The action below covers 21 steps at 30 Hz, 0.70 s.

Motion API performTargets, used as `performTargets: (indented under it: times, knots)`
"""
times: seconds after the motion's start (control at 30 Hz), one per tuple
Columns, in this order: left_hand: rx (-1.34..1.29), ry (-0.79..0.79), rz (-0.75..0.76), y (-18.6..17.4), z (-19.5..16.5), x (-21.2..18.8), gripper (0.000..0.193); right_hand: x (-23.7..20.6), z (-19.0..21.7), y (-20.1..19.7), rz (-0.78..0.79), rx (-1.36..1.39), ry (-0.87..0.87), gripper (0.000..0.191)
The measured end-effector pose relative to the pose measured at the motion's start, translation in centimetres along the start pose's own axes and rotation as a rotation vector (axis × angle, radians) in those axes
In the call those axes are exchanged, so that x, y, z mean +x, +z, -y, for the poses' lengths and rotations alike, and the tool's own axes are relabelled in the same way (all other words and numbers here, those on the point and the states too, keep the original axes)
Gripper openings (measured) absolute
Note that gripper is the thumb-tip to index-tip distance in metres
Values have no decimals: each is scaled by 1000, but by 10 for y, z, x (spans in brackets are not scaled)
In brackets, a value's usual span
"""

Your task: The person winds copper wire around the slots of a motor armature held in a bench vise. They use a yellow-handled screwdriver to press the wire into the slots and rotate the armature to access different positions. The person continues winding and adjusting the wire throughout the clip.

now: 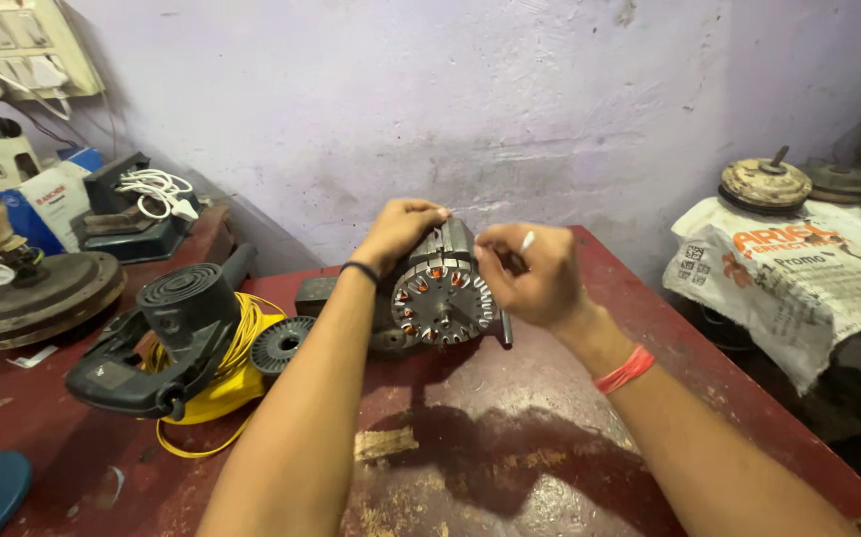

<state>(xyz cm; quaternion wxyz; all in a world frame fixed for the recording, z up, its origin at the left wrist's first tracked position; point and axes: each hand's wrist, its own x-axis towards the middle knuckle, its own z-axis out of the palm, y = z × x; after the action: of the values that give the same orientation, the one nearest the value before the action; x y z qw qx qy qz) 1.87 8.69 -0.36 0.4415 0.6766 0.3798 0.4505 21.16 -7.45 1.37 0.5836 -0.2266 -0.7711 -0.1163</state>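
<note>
The grey motor stator (440, 290), copper windings ringing its round face, lies sideways. Left hand (398, 231) grips its top at 11 o'clock; right hand (535, 276) pinches a white strip (527, 240) at 2 o'clock.

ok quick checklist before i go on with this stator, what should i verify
1. Left hand steadies the motor stator from the top: ok.
2. Right hand pinches a thin white strip at the stator's edge: ok.
3. Stator rests on the red table: ok.
4. Copper windings intact: cannot tell.
5. Yellow cord and black power tool lie apart from the stator: ok.
</note>
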Motion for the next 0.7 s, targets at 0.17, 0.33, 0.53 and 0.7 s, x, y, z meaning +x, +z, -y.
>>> performTargets:
  times: [0.17, 0.33, 0.53, 0.7]
  knots:
    - [53, 122, 2, -4, 21, -24, 41, -23, -8, 12, -138, -19, -110, 8]
    - [96, 127, -60, 4, 19, -34, 42, -17, -16, 8, -160, -17, 1, 10]
    - [337, 89, -8, -5, -27, -57, 43, 42, -21, -17, 159, 76, 121, 11]
    - [937, -76, 129, -18, -109, -105, 40, 76, -1, -47, 461, 122, 193, 11]
